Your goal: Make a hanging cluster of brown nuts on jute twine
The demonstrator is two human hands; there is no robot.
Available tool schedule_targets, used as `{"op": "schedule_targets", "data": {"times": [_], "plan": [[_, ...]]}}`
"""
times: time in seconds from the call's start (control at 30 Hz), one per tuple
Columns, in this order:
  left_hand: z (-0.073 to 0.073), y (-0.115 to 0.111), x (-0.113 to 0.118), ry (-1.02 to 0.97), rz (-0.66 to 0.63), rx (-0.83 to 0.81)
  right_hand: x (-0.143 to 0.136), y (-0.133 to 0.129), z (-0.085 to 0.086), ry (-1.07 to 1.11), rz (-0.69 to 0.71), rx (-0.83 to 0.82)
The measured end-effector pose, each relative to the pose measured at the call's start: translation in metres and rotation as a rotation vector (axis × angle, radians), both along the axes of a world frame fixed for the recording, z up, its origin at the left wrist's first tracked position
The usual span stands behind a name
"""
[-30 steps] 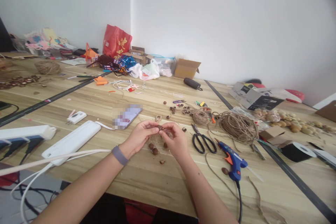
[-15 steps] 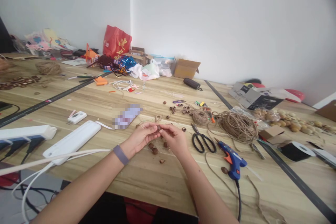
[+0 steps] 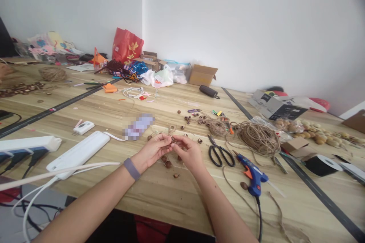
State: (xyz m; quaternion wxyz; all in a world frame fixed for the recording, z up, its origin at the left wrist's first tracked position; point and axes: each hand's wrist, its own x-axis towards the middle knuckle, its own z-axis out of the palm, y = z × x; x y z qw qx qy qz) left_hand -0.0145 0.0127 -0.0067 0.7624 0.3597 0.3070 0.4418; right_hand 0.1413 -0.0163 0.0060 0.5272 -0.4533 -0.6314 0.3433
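My left hand (image 3: 156,148) and my right hand (image 3: 187,150) meet over the middle of the table, thumbs and fingertips closed in a pinch. Between them is a small brown nut (image 3: 172,139), mostly hidden by the fingers. Just beyond the fingertips lies a loop of twine (image 3: 172,128). Below my hands, several round brown nuts (image 3: 168,164) lie on the wood, partly covered by the fingers. One cracked nut piece (image 3: 176,175) sits nearer to me. A purple band (image 3: 131,169) is around my left wrist.
Black-handled scissors (image 3: 219,152) and a blue glue gun (image 3: 252,174) lie to the right, with a twine coil (image 3: 258,138) behind. Brown nut shells (image 3: 199,118) are scattered beyond my hands. On the left are a white power strip (image 3: 78,154) and cables. Another person's hand (image 3: 5,70) shows far left.
My fingertips have shifted slightly and cover more of the brown nut. The twine loop beyond them shows more fully. The other person's hand at far left has moved a little.
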Motion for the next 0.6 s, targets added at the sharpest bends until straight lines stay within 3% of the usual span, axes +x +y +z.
{"op": "schedule_targets", "data": {"times": [0.6], "plan": [[0.0057,-0.0032,0.0019,0.001,0.014,0.068,0.0017,-0.0008,0.0025,-0.108,-0.057,0.165]]}}
